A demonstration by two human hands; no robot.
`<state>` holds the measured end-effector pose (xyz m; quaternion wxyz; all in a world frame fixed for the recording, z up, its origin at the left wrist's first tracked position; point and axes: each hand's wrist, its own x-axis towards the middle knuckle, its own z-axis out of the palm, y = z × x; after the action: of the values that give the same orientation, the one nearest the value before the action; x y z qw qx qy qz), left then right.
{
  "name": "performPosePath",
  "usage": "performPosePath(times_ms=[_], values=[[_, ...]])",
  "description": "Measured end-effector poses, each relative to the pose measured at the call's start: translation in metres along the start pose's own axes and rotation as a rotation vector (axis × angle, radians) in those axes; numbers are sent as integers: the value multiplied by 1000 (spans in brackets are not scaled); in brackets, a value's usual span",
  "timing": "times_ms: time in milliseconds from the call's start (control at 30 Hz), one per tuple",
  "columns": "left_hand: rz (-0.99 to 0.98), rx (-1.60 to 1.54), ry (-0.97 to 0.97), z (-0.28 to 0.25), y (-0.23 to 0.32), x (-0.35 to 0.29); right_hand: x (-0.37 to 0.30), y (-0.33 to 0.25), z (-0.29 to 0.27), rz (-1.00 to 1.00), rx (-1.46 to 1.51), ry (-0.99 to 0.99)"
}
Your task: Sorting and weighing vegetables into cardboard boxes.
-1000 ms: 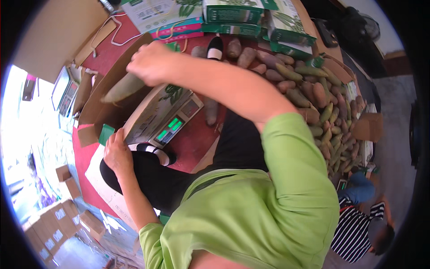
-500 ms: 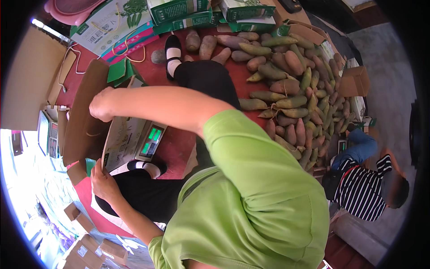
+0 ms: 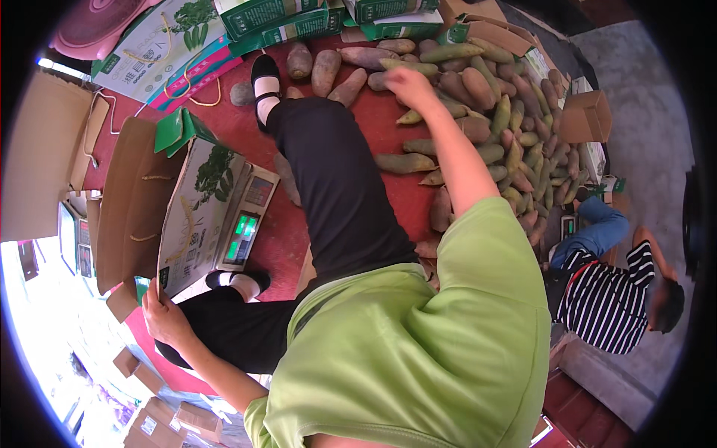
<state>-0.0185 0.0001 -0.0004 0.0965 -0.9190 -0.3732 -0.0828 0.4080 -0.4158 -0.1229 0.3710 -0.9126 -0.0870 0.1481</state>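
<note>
— Where to look for the open box [image 3: 196, 205]?
— Toward the left, above the red surface [image 3: 282, 250], just beside a scale [image 3: 252, 213] with a lit green display. Brown inside, leafy print on the pale side panel, green flap [image 3: 172, 131] standing up at the far end.
— And the left hand [image 3: 166, 317]?
— At the near corner of the box, pinching the cardboard edge between thumb and fingers.
— What of the right hand [image 3: 411, 88]?
— Over at the left fringe of the tubers [image 3: 478, 88], well apart from the box. Fingers bent downward and partly hidden; cannot tell from here whether closed on anything.
— How about the tubers themselves?
— Heaped toward the right, reddish and greenish mixed, with several lying loose near a black shoe [image 3: 264, 69].
— And farther out?
— Along the far side, green-and-white packages [image 3: 276, 33] beside a large printed carton [image 3: 175, 52] with cord handles. At lower left, brown cartons [image 3: 198, 420]. At far right, beyond the heap, a person [image 3: 605, 306] in a striped shirt and blue trousers.
</note>
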Motion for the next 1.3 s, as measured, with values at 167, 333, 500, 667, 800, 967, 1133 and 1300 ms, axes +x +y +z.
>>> performPosePath(times_ms=[167, 333, 500, 667, 800, 967, 1133, 1300], values=[[25, 19, 12, 2, 1, -1, -56, 151, -38, 435, -617, 11], [62, 10, 57, 9, -3, 1, -94, 218, -54, 665, -535, 182], [46, 18, 52, 10, 0, 3, -101, 230, -46, 706, -502, 62], [35, 28, 46, 9, 2, 1, -103, 207, -30, 691, -563, -56], [14, 8, 33, 10, 1, -1, -109, 195, -26, 656, -670, 38], [-28, 1, 25, 8, 4, 0, -111, 200, -24, 594, -590, 215], [-49, -3, 15, -2, 9, 0, -98, 209, -26, 385, -415, 487], [-11, -26, 13, 7, 11, 8, -59, 221, -32, 194, 361, 571]])
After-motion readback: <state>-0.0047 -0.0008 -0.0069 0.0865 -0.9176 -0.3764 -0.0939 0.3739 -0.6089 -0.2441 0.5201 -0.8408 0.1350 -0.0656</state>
